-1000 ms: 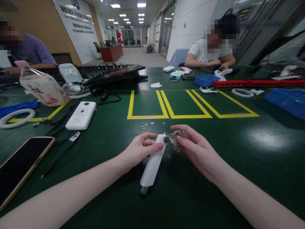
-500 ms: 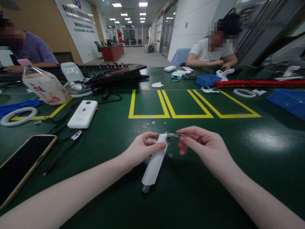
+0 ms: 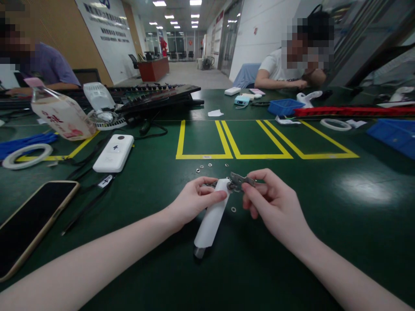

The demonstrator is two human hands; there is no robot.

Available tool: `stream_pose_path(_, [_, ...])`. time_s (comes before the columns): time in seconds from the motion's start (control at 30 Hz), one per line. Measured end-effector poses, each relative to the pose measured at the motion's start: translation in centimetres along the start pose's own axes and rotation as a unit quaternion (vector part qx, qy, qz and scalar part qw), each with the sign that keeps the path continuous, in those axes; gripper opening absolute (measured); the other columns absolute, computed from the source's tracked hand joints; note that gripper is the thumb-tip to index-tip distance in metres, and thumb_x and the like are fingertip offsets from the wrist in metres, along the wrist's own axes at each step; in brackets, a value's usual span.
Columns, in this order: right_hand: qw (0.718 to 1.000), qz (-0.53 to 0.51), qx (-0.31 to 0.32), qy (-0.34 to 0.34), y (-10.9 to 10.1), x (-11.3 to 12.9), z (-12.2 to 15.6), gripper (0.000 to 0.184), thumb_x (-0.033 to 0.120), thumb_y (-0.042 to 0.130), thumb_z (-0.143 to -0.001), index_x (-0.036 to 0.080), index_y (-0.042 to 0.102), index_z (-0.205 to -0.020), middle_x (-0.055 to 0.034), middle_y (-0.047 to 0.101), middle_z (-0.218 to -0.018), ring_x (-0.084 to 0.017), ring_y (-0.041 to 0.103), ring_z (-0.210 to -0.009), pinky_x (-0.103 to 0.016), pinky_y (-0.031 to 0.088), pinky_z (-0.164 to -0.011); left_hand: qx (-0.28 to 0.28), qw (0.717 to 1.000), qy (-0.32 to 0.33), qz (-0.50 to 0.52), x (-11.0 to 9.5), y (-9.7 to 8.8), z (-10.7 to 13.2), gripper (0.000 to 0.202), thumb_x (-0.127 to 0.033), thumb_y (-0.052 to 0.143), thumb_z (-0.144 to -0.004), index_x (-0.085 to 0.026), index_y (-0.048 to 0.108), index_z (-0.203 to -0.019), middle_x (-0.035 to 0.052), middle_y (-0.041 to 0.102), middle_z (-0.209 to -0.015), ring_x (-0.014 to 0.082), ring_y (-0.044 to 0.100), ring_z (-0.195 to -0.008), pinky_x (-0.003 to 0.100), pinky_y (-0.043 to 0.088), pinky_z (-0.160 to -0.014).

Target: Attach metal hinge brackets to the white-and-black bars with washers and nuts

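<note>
My left hand (image 3: 202,196) is closed around the upper part of a white-wrapped tube (image 3: 210,224), which slants down toward me with a dark end sticking out at the bottom. Between the thumb and fingers of my right hand (image 3: 269,192) is a small flat metal plate (image 3: 238,180) with holes. The plate's left end meets or overlaps the metal fitting (image 3: 229,185) at the tube's top; I cannot tell if they are joined. A small metal ring (image 3: 233,209) lies just right of the tube. Several more small rings (image 3: 201,166) lie beyond my hands.
Yellow tape outlines (image 3: 204,157) mark the green table. At left are a phone (image 3: 32,224), a white power bank (image 3: 114,153), a tape roll (image 3: 27,156) and a bottle (image 3: 63,114). Blue bins (image 3: 395,136) stand at right. Two people sit across the table.
My right hand has turned the metal plate from edge-on so its flat face shows, and its fingers have shifted slightly. The left hand keeps its hold on the tube.
</note>
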State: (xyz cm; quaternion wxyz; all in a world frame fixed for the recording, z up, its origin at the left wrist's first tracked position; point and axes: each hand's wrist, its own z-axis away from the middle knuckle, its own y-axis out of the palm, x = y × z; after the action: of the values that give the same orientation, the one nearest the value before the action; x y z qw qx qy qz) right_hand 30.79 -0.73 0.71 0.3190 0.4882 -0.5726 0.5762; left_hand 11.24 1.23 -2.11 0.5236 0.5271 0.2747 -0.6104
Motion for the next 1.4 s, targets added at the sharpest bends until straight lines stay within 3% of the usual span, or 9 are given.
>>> stream_pose_path(0.1, [0.999,-0.049,0.004,0.006,0.1,-0.1,-0.3,0.025,0.042,0.054,-0.093,0.019,0.046,-0.098,0.0009,0.059,-0.063,-0.013,0.055,-0.046,-0.022,0.044,-0.044,0.004,1.000,0.004,-0.005,0.2,-0.2,-0.1,0.053,-0.035,0.078,-0.075,-0.017,0.055,-0.120,0.0084,0.073,-0.093,0.0255,0.069,-0.090,0.039,0.048,-0.082])
stream_pose_path(0.27, [0.992,-0.106,-0.019,-0.064,0.2,-0.1,-0.3,0.019,0.038,0.047,-0.099,0.020,0.041,-0.101,0.0001,0.062,-0.073,-0.013,0.060,-0.053,-0.023,0.051,-0.052,0.020,1.000,0.005,-0.010,0.2,-0.4,-0.1,0.054,-0.038,0.077,-0.076,-0.018,0.055,-0.121,0.0083,0.073,-0.097,0.0263,0.068,-0.095,0.040,0.047,-0.085])
stream_pose_path(0.5, [0.996,-0.001,0.009,-0.090,0.4,-0.7,0.1,0.013,0.032,0.045,-0.101,0.021,0.040,-0.103,-0.0008,0.062,-0.079,-0.012,0.062,-0.060,-0.022,0.052,-0.054,0.016,1.000,0.009,-0.014,0.2,-0.4,-0.1,0.052,-0.037,0.076,-0.077,-0.017,0.054,-0.120,0.0080,0.073,-0.094,0.0247,0.068,-0.092,0.038,0.047,-0.083])
stream_pose_path(0.93, [0.960,0.163,-0.057,-0.219,0.1,-0.9,0.1,0.004,0.019,0.045,-0.099,0.018,0.044,-0.102,-0.0007,0.061,-0.078,-0.010,0.060,-0.060,-0.017,0.049,-0.050,0.023,1.000,0.001,0.007,-0.2,-0.1,0.0,0.049,-0.029,0.075,-0.079,-0.015,0.053,-0.121,0.0061,0.071,-0.090,0.0191,0.066,-0.085,0.033,0.048,-0.080])
stream_pose_path(1.2, [0.977,0.081,-0.062,-0.186,0.8,-1.3,0.0,0.003,0.020,0.044,-0.100,0.018,0.044,-0.102,-0.0013,0.064,-0.083,-0.009,0.061,-0.060,-0.017,0.052,-0.051,0.028,1.000,0.005,-0.002,0.0,-0.3,0.0,0.050,-0.033,0.075,-0.078,-0.017,0.054,-0.120,0.0066,0.072,-0.091,0.0214,0.067,-0.088,0.035,0.048,-0.080])
stream_pose_path(1.4, [0.975,0.093,-0.050,-0.194,0.6,-1.2,-0.1,0.004,0.018,0.045,-0.099,0.017,0.045,-0.103,-0.0015,0.064,-0.084,-0.008,0.062,-0.061,-0.016,0.051,-0.051,0.036,0.999,0.010,-0.005,0.2,-0.5,-0.2,0.053,-0.036,0.076,-0.078,-0.018,0.053,-0.122,0.0075,0.072,-0.095,0.0241,0.067,-0.091,0.039,0.048,-0.084])
